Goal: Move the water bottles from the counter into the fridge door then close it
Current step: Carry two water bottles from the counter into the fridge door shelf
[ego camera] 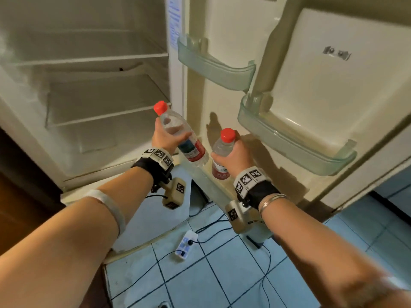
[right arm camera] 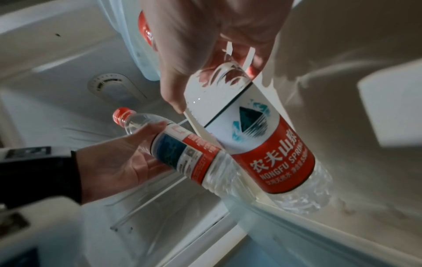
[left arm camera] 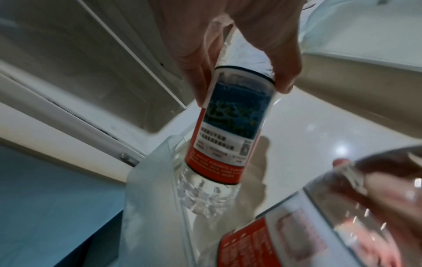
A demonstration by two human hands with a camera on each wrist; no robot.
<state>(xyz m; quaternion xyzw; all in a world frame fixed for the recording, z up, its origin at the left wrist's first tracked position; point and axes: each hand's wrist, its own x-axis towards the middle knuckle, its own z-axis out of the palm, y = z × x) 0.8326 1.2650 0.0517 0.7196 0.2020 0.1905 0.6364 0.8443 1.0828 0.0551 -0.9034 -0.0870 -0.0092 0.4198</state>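
Right now I hold two bottles, one per hand. My left hand (ego camera: 165, 135) grips the tilted bottle (ego camera: 180, 135), its base leaning toward the bottom door shelf (left arm camera: 146, 180). My right hand (ego camera: 233, 155) grips the upright bottle (ego camera: 222, 152), base already low in that shelf, so I judge it nearer to release. Two upper door shelves show.

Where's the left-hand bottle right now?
Head view, centre: the left hand grips the tilted bottle, base dipping into the lowest door shelf, just left of the right hand's bottle.
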